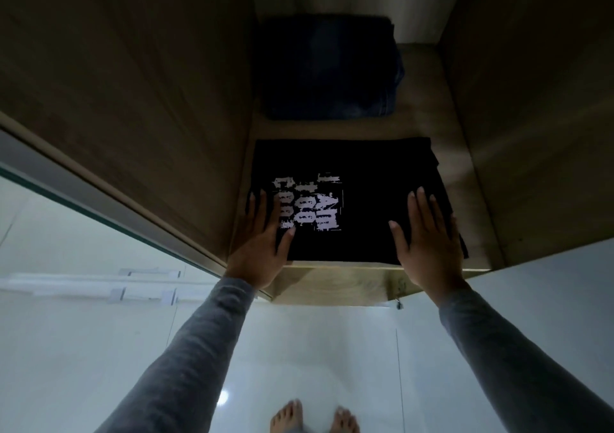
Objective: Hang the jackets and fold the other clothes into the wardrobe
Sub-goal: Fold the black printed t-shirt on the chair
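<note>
A folded black T-shirt (365,200) with a white print lies flat on the wardrobe shelf (335,286), close to its front edge. My left hand (260,243) rests palm down on the shirt's left edge, fingers spread. On the shirt's right side my right hand (428,236) lies flat as well, fingers apart. Neither hand grips the cloth. Behind the shirt, deeper on the same shelf, sits a folded stack of dark blue denim (329,67).
Wooden side walls (149,100) close in the narrow shelf compartment left and right. A mirrored or glossy wardrobe door (83,233) stands at the left. Below is white tiled floor (299,349) with my bare feet (314,419).
</note>
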`<action>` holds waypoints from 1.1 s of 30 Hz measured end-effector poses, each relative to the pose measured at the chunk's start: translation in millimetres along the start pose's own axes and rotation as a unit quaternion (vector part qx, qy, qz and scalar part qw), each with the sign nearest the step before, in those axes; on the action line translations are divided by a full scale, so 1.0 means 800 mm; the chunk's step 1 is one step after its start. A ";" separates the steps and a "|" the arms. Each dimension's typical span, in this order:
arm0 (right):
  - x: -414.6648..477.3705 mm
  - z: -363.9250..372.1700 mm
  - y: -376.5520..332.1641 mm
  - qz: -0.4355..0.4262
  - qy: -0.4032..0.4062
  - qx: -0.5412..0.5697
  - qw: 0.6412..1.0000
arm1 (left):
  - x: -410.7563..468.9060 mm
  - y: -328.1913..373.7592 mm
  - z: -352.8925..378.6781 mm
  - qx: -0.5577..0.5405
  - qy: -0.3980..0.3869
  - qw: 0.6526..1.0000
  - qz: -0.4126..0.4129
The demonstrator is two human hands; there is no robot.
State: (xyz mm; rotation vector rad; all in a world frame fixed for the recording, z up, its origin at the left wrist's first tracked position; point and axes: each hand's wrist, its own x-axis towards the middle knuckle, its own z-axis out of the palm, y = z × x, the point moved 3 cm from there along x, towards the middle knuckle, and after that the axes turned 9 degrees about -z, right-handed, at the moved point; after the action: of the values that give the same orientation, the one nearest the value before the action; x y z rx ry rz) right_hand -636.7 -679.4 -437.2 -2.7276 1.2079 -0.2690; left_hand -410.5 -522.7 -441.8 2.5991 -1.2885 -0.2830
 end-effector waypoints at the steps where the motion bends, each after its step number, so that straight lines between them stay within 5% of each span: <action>1: -0.004 -0.002 0.002 -0.004 0.003 -0.003 1.000 | -0.009 -0.002 0.000 0.000 0.016 1.000 -0.013; 10: -0.013 -0.005 0.010 -0.016 0.006 -0.014 1.000 | -0.029 -0.008 -0.004 0.037 0.012 0.998 -0.040; 17: -0.017 0.002 -0.013 0.053 -0.136 -0.018 0.989 | -0.026 0.007 -0.003 0.087 -0.026 0.994 -0.060; 22: -0.021 -0.034 -0.047 0.007 -0.194 0.033 0.980 | -0.063 0.040 -0.014 0.031 -0.053 0.998 -0.020; 33: -0.026 -0.238 -0.139 -0.032 -0.123 0.119 0.985 | -0.114 0.122 -0.257 -0.151 0.001 0.988 0.019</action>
State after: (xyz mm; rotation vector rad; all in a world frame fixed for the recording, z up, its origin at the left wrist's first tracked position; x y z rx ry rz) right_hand -613.0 -601.4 -231.4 -2.5063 0.9581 -0.0724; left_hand -482.9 -483.2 -211.2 2.3163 -1.1897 -0.4330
